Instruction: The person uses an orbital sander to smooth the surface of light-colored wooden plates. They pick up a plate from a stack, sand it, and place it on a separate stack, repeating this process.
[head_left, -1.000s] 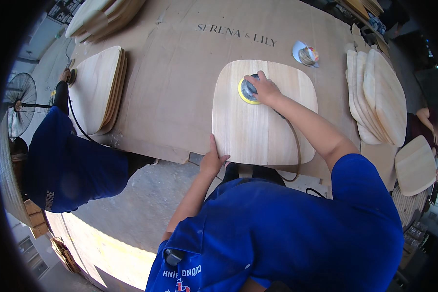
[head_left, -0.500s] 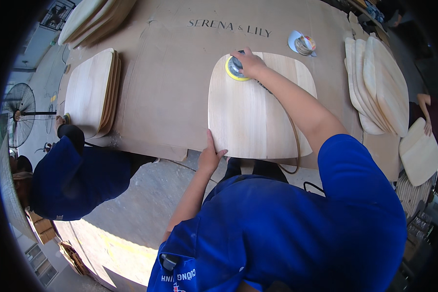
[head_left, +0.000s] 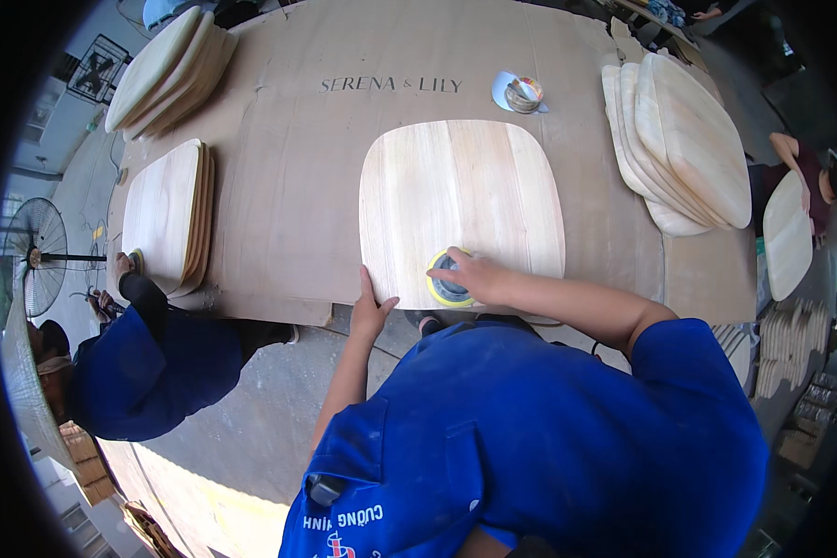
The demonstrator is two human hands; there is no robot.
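A pale wooden panel (head_left: pixel 460 191) with rounded corners lies flat on the cardboard-covered table in front of me. At its near left corner, my left hand (head_left: pixel 370 309) grips the edge, fingers along the side and thumb on the near edge. My right hand (head_left: pixel 479 277) is closed over the top of a round sander (head_left: pixel 448 290) with a grey body and a yellow rim. The sander sits on the panel's near part, right of my left hand. My palm hides some of its body.
Stacked panels stand at far left (head_left: pixel 163 79), left (head_left: pixel 163 214) and right (head_left: pixel 693 139). A tape roll (head_left: pixel 523 95) lies on the cardboard (head_left: pixel 279 186) beyond my panel. A co-worker (head_left: pixel 167 358) sands at left. Another person (head_left: pixel 812 177) holds a panel at right. A fan (head_left: pixel 35 251) stands far left.
My right hand has drawn the sander from the panel's far left part to its near edge. My left hand keeps its corner. The view has shifted somewhat.
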